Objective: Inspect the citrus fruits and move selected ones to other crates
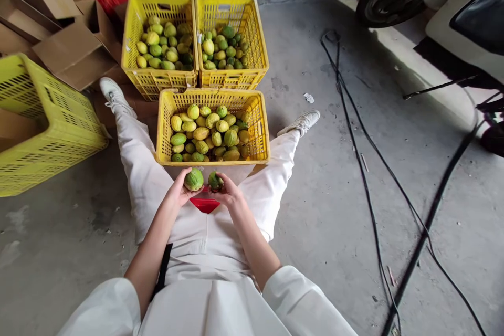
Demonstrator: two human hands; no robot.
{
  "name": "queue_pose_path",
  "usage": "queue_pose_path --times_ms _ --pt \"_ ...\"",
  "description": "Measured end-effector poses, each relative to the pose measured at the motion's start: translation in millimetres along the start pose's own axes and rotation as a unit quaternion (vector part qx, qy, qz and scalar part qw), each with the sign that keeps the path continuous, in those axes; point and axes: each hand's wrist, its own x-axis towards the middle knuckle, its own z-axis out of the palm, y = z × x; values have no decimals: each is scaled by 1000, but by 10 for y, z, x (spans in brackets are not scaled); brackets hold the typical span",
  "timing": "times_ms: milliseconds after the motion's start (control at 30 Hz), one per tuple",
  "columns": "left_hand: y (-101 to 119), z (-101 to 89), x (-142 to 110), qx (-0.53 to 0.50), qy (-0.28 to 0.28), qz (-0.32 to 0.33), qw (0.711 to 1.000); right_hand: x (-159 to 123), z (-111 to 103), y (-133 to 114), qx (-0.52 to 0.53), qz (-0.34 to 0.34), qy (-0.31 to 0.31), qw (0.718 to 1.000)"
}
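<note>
Seated person, white trousers [145,184], legs spread either side of the near crate [212,161]. Both hands in front of its near edge, fairly close together, each closed round a fruit.

Left hand [181,189]: curled, holding the big fruit [193,179], green and rounded. It lies at the inner side of the palm, fingers beneath, much of its upper face showing. Right hand [227,191]: curled, fingers gripping the small fruit [214,181], darker green, partly covered by the digits; it too sits on the hand's inner side. The two fruits are apart, a narrow gap between. Red object [205,205] just below them, between the thighs; cannot tell what it is.

Near crate, yellow, holds a pile of green and yellow fruit [211,119]. Beyond it, side by side, the far left crate [157,80] and far right crate [234,80], also with fruit. Side crate [59,136] at far left, cardboard boxes [73,52] behind it. To the right, black cables [364,178] on grey floor [318,220]; a wheel [389,0] at upper right
</note>
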Motion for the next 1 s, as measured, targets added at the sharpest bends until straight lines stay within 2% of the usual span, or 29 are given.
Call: queue_pose_path --times_ms 100,200,233,267,300,367,433,467,500,533,567,600,667,733,900,1000 --pt "35 -48 38 -19 -8 4 1000 89 288 -431 -14 28 4 1000" --pt "92 -41 26 -40 -18 5 999 -6 796 -1114 2 -29 -30 999" --pt "105 -35 19 -48 -21 5 999 -76 973 -1324 16 -82 -66 994" --pt "114 -30 13 -54 -22 5 998 -155 1131 -1496 25 -189 -144 971" --pt "117 -27 11 -61 -22 6 998 -230 1259 -1614 20 -277 -193 941" --pt "111 -29 17 -73 -20 6 997 -329 1376 -1659 -42 -397 -247 883" --pt "92 -39 36 -82 -16 3 996 -303 1268 -1448 -149 -465 -264 832" --pt "79 -46 48 -85 -15 0 996 -238 1134 -1265 -226 -475 -240 816" --pt "66 -55 61 -88 -15 -4 996 -144 960 -1048 -335 -469 -181 797" --pt "54 -64 74 -89 -15 -9 996 -32 762 -816 -477 -446 -93 752" --pt "44 -72 88 -90 -15 -14 996 90 558 -584 -626 -395 -3 672" --pt "36 -80 102 -91 -15 -20 996 210 364 -371 -669 -364 33 647" --pt "34 -90 127 -93 -11 -36 995 424 61 -48 -712 -337 66 612" --pt "41 -91 145 -96 -7 -54 994 581 -100 104 -747 -324 86 574" --pt "-14 -103 120 -112 -15 -70 991 750 -196 71 -805 -327 76 489" --pt "-42 -75 96 -110 -19 -80 991 762 -281 68 -814 -356 67 454"
